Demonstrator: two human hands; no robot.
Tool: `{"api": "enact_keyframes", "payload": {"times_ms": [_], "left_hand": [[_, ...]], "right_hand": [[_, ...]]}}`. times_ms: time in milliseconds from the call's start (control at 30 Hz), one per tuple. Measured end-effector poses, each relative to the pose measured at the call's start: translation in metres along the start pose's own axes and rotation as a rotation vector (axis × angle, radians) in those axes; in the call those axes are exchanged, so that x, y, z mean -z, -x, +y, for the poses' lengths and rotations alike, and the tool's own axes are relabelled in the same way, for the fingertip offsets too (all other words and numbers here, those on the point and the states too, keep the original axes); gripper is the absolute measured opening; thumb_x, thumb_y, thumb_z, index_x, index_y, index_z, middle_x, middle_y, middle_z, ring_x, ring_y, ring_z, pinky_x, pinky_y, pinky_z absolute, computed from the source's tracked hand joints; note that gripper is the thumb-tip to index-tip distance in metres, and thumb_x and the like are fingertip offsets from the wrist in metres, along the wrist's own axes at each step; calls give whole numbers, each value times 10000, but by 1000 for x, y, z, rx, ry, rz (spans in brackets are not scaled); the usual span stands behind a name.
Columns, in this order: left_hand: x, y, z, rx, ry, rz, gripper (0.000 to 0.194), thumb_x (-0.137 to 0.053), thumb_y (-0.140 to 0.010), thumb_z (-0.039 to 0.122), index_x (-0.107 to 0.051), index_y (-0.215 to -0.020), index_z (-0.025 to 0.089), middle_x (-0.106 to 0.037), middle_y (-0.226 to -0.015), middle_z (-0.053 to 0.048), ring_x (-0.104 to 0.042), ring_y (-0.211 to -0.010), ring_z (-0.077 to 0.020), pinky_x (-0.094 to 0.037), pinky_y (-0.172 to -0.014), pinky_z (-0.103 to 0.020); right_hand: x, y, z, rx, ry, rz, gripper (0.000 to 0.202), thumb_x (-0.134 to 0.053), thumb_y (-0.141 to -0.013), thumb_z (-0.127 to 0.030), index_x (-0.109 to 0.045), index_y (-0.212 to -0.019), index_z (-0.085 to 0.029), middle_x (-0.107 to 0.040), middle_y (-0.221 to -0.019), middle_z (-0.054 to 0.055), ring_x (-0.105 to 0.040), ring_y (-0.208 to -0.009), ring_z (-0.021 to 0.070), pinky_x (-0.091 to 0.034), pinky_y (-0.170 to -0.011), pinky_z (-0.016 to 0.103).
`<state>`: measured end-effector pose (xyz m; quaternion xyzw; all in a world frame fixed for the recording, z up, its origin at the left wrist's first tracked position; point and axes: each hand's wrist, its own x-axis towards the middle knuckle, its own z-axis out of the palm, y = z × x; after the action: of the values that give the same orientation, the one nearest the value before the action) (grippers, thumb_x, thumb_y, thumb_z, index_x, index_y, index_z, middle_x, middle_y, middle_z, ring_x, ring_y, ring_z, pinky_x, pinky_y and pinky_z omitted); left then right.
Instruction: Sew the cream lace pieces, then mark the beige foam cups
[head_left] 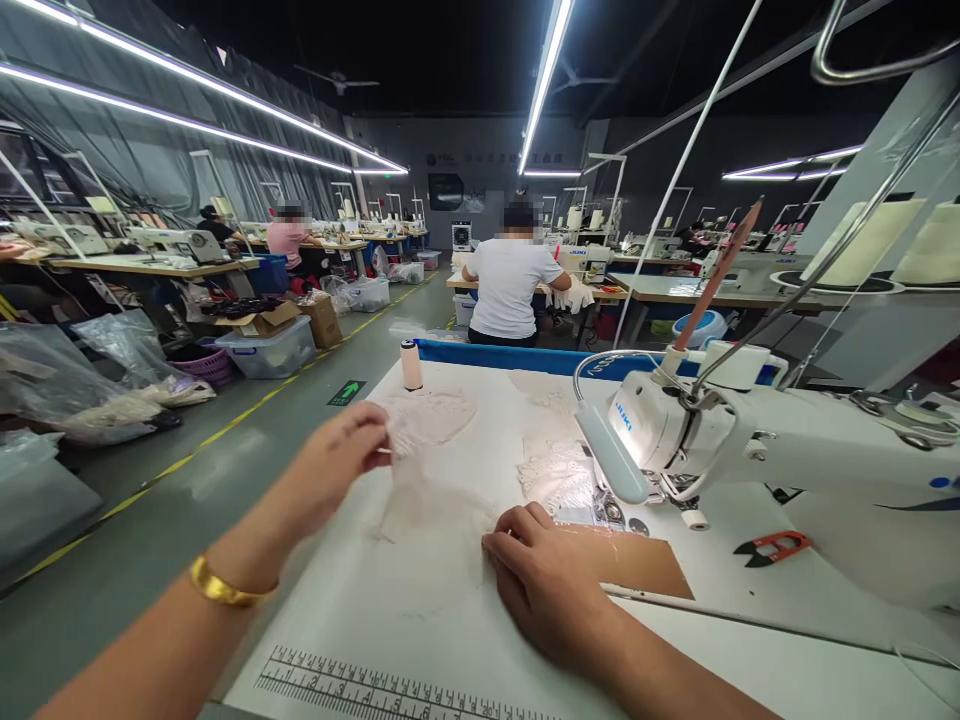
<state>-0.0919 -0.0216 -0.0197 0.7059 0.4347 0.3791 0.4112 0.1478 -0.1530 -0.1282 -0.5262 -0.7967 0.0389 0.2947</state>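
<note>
A sheer cream fabric piece (431, 505) stretches between my hands over the white sewing table (360, 610). My left hand (349, 450), with a gold bracelet at the wrist, is closed on its upper left end and lifts it a little. Closed at the fabric's right edge, my right hand (536, 565) rests low by the table; its fingertips are partly hidden. Beyond, a lace piece (442, 412) lies flat. More lace (555, 470) lies by the needle area of the white sewing machine (675, 430). A brown card (637, 560) lies beside my right hand.
Thread snips (772, 548) with an orange handle lie right of the card. A thread spool (411, 366) stands at the table's far left corner. A printed ruler (375, 690) runs along the near edge. A person in a white shirt (514, 285) sits ahead.
</note>
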Motion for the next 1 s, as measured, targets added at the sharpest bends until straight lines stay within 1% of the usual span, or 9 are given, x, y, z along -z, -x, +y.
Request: {"api": "enact_keyframes", "payload": {"times_ms": [133, 200, 267, 433, 533, 633, 733, 900, 1000], "left_hand": [[55, -2, 47, -114, 449, 400, 95, -650, -874, 223, -692, -950, 184, -783, -1045, 11, -685, -1115, -209, -584, -931, -335], [64, 4, 71, -289, 464, 508, 122, -584, -924, 204, -702, -948, 187, -778, -1019, 42, -677, -1165, -211, -574, -954, -348], [58, 14, 90, -387, 422, 489, 142, -574, -936, 207, -714, -917, 186, -762, -926, 27, -710, -1032, -210, -599, -845, -334], [-3, 48, 99, 51, 466, 52, 144, -774, -782, 302, -660, -762, 216, -752, -762, -24, -681, -657, -187, -518, -505, -258], [-46, 63, 90, 263, 624, -257, 206, -797, -762, 319, -615, -764, 224, -671, -680, 12, -596, -590, -140, -467, -503, -233], [-77, 67, 81, 305, 774, -353, 202, -768, -803, 364, -634, -791, 214, -671, -762, -7, -603, -681, -152, -529, -615, -271], [-98, 66, 71, 351, 899, -396, 271, -678, -870, 472, -649, -817, 208, -695, -821, -41, -637, -755, -189, -569, -733, -333], [-132, 71, 50, 466, 719, -529, 518, -888, -700, 540, -618, -1008, 224, -687, -843, -13, -616, -781, -183, -501, -745, -307], [-152, 72, 41, 425, 532, -576, 497, -926, -646, 487, -589, -881, 208, -555, -685, 54, -490, -670, -126, -365, -643, -245]], "right_hand": [[-3, 0, 1, -15, -24, 5, 215, -531, -883, -11, -640, -884, -196, -630, -971, 81, -519, -881, 244, -478, -718, 361], [-4, -1, 2, -16, -31, 11, 207, -536, -886, -15, -632, -868, -197, -631, -969, 83, -524, -880, 247, -483, -720, 369], [-3, -2, 3, -13, -44, 14, 196, -531, -914, -39, -632, -865, -200, -633, -962, 84, -537, -880, 249, -497, -726, 375], [33, 4, -7, -77, -186, 38, 177, -514, -1033, -256, -643, -1148, -216, -650, -1066, 103, -612, -898, 245, -563, -740, 381], [64, 11, -25, -274, -598, -15, 536, -669, -985, -524, -498, -1453, -324, -635, -1268, 96, -643, -1056, 268, -587, -842, 398], [83, 19, -38, -318, -1047, -40, 451, -738, -937, -570, -613, -1282, -308, -651, -1197, 59, -623, -1141, 262, -533, -969, 394], [95, 28, -36, -397, -1321, -108, 359, -757, -924, -573, -645, -966, -234, -620, -941, 10, -609, -875, 178, -505, -806, 297], [119, 54, -10, -591, -1087, -192, 494, -762, -878, -659, -585, -821, -201, -502, -757, -38, -452, -700, 129, -358, -643, 243], [135, 70, 11, -682, -993, -265, 544, -740, -848, -718, -568, -816, -203, -440, -698, -63, -357, -635, 112, -277, -586, 238]]}}
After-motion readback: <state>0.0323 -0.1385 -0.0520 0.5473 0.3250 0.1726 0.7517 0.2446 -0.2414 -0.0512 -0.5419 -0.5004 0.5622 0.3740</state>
